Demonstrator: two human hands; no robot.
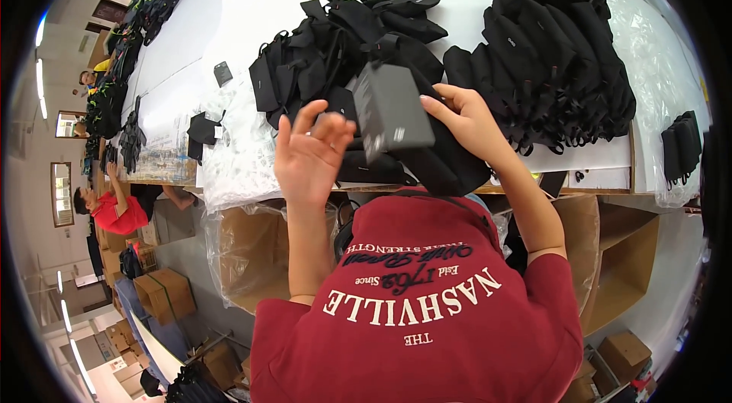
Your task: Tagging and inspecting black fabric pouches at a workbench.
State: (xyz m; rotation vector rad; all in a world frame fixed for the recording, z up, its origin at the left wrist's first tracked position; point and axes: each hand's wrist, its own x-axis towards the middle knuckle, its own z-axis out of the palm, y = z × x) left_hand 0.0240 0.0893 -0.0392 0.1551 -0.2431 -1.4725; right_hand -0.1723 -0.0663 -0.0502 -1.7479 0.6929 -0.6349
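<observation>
A flat dark grey card or thin box [396, 113], its left edge blurred by motion, is tilted up in front of me. The thumb of my right hand [469, 125] lies at its right edge; its other fingers are partly hidden behind. Under that hand, against the table's near edge, is a black fabric pouch [450, 165]. My left hand [311, 155] is raised just left of the grey piece, fingers apart and loosely curled, with nothing in it. Beyond both hands lies a loose heap of black pouches [305, 60] with small loops.
Neat rows of black pouches [549, 52] cover the table's right side. Clear plastic film [236, 144] lies on the left. Open cardboard boxes [255, 250] stand below the near edge. A person in a red shirt [118, 214] works farther left.
</observation>
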